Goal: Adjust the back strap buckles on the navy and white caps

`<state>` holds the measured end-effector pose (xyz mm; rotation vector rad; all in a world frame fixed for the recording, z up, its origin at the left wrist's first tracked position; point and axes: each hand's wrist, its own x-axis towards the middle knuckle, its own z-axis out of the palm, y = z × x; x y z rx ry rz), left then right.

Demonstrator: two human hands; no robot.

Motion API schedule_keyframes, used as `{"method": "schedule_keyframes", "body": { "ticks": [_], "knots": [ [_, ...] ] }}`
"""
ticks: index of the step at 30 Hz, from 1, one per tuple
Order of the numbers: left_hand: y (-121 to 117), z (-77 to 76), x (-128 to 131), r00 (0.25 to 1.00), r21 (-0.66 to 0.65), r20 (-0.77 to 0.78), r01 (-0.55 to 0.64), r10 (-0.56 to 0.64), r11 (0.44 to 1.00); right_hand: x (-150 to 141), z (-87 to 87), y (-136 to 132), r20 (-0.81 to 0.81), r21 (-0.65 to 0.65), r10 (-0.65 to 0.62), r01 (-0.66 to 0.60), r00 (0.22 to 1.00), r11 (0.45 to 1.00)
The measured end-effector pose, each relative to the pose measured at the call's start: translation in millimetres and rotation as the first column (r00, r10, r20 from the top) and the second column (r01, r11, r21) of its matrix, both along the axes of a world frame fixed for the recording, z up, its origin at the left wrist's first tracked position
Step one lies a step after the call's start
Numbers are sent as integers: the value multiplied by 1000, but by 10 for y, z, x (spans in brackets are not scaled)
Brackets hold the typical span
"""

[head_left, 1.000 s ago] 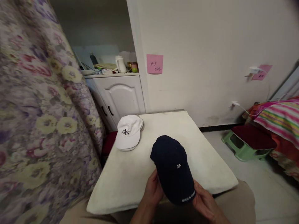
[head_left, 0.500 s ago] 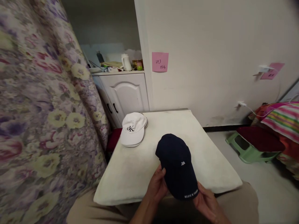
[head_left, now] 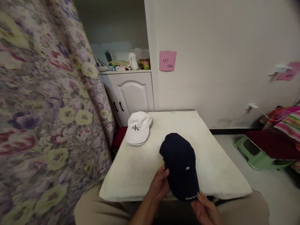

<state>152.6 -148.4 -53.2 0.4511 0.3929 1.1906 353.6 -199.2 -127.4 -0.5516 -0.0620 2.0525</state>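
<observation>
A navy baseball cap (head_left: 180,156) with a small white emblem and white lettering along its brim is held over the near part of the table (head_left: 131,175). My left hand (head_left: 159,184) grips its left side, thumb on top. At the brim's front right corner, my right hand (head_left: 203,206) pinches the edge. The brim points toward me and the crown faces away. Farther back on the left of the table lies a white cap (head_left: 138,128) with black "CK" lettering, seemingly stacked on another pale cap whose edge peeks out below.
A flowered curtain (head_left: 51,125) hangs along the left. Behind the table stand a white cabinet (head_left: 133,93) with a white jug (head_left: 133,61) on top and a wall bearing a pink note (head_left: 167,61). A green stool (head_left: 254,157) with a dark red top is on the floor at right.
The view has turned slightly left, so the scene sits farther right. My right hand has shifted a little along the brim edge, and the navy cap is tilted slightly differently. Both hands keep their hold.
</observation>
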Motion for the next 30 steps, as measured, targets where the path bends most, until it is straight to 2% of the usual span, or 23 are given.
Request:
{"method": "schedule_keyframes", "body": {
  "ticks": [9, 14, 19, 26, 30],
  "knots": [
    [37, 14, 4, 1000, -23, -8, 16, -16, 1000, -35, 41, -23, -14, 25, -123, 123, 992, 992],
    [114, -59, 17, 996, -36, 78, 52, -49, 998, 5, 72, -7, -17, 41, -153, 153, 988, 987],
    [234, -166, -24, 990, -52, 79, 125, -121, 991, 159, 93, 77, 5, 39, -232, 231, 973, 972],
    [252, -318, -124, 998, -184, -9, 63, -65, 981, 453, 49, 248, 49, -21, -354, 356, 934, 934],
    [240, -348, -138, 996, -213, -39, 68, -78, 975, 541, 121, 416, 72, -8, -381, 382, 922, 924]
  ]
}}
